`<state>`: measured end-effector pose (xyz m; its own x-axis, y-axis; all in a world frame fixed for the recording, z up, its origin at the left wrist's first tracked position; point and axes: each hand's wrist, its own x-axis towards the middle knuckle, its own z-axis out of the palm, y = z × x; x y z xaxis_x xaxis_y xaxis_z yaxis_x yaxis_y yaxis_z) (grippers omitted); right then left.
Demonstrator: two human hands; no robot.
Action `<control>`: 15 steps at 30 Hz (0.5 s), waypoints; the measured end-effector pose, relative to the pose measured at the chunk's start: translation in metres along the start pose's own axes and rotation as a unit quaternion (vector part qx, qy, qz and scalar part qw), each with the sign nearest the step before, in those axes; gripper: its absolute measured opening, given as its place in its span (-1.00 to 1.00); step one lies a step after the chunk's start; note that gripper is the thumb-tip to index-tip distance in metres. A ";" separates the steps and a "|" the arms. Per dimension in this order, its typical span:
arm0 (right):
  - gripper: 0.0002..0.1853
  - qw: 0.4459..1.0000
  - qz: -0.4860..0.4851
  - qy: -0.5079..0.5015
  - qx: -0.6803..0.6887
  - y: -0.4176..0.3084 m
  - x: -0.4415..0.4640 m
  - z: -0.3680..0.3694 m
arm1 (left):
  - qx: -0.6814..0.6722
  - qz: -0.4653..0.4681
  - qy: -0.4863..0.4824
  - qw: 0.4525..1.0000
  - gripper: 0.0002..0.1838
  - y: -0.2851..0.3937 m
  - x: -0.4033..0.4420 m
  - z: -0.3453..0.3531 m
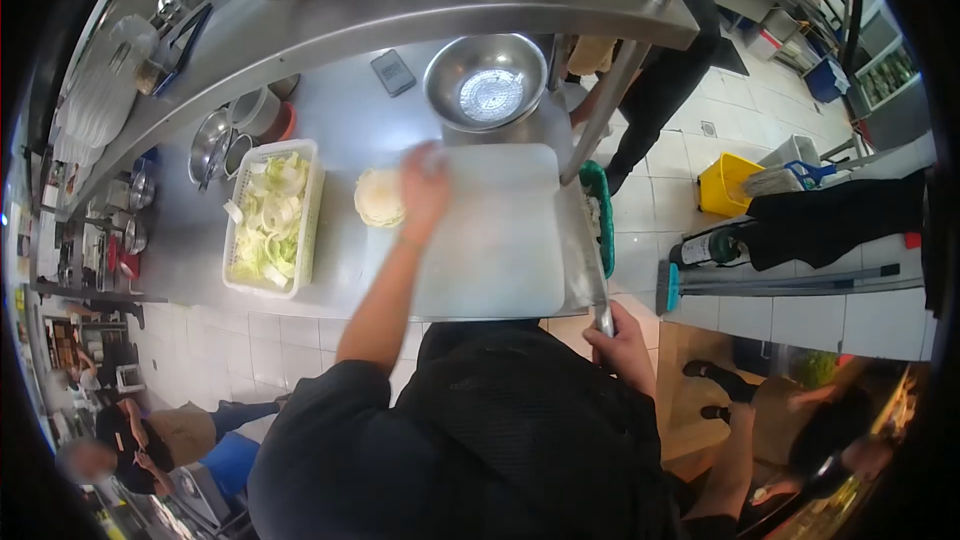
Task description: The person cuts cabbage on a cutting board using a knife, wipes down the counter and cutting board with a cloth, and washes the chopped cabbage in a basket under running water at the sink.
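My left hand (427, 183) is over the left edge of the white cutting board (490, 240), its fingers smeared by motion. Right beside it on the steel counter lies a pale, round piece of cabbage or lettuce (379, 198); I cannot tell whether the hand touches it. Low at the board's right side, my right hand (624, 348) is closed around the handle of a knife (590, 255), whose blade points away from me along the board's edge. A white plastic basket (317, 205) of chopped pale-green leaves (270, 215) stands to the left.
A steel bowl (485, 83) sits behind the board, near a dark flat device (393, 72). A steel shelf (450, 20) crosses above the counter, with a post (605, 105) at right. A green basket (604, 225) is beyond the board's right edge. Other people stand nearby.
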<state>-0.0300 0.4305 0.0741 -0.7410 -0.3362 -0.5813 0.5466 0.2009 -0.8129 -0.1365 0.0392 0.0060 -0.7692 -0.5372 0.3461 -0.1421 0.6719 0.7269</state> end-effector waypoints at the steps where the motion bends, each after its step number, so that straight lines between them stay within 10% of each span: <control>1: -0.65 0.999 -0.022 -0.033 -0.027 0.007 0.009 0.003 | 0.029 0.023 0.065 0.997 -0.61 -0.039 0.013 -0.027; 6: -0.63 0.995 -0.027 -0.061 -0.070 -0.012 0.040 0.044 | 0.078 -0.217 -0.109 0.967 -0.44 -0.117 0.013 -0.104; 15: -0.45 0.972 -0.089 -0.020 -0.217 0.029 0.071 0.066 | -0.035 0.004 -0.136 0.990 -0.35 -0.034 -0.051 -0.082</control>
<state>-0.0410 0.3512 0.0119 -0.7887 -0.4350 -0.4344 0.1883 0.5018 -0.8443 -0.0409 0.0023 0.0127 -0.9104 -0.3690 0.1871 -0.0994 0.6340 0.7669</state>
